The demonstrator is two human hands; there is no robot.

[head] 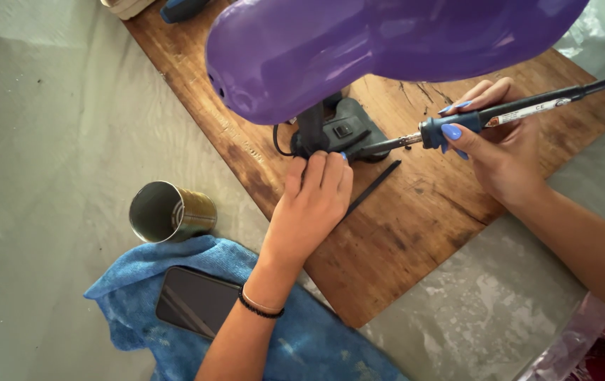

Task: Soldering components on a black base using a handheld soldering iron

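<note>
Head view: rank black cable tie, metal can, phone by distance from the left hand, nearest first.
From the left hand:
1. Black cable tie, on the wooden board right beside the fingers.
2. Phone, on the blue cloth by the wrist, toward the person.
3. Metal can, on its side, left of the board.
Phone and can are nearly level.

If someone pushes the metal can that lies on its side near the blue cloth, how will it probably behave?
The metal can lies on its side on the grey cover, so it would probably roll, though the blue cloth beside it may stop it. It looks empty and thin-walled, so it is likely light. Its smooth, shiny wall may be a little slippery.
</note>
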